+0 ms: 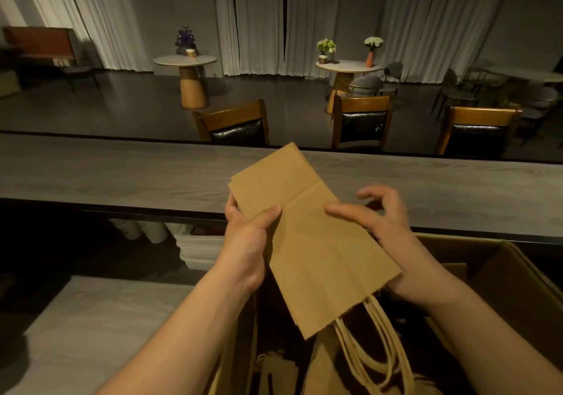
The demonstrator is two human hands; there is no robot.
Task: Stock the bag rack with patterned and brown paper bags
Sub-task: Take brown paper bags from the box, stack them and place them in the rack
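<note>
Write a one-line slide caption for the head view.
Both hands, left and right, hold a flat stack of brown paper bags above an open cardboard box behind the counter.

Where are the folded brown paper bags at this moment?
In the head view's centre, the brown paper bags are held between the left hand and right hand, above the cardboard box.
</note>
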